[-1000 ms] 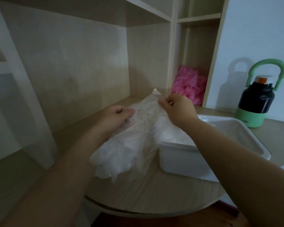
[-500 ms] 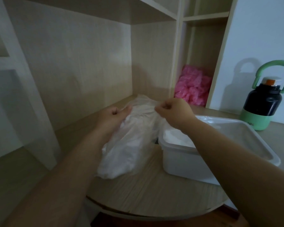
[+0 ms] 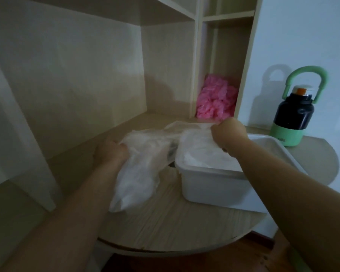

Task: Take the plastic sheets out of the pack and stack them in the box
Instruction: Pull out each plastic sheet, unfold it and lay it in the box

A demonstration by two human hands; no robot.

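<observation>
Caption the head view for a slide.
Left hand grips the clear plastic pack while right hand pinches a translucent sheet over the white plastic box.

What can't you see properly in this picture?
Head view:
- Sheets in the box: count hidden by the right hand and the plastic sheet it pinches.
- Fingertips of the left hand: buried in the pack.
- The dark thing between pack and box: mostly covered.
- Label on the bottle: too small, blurred.
</observation>
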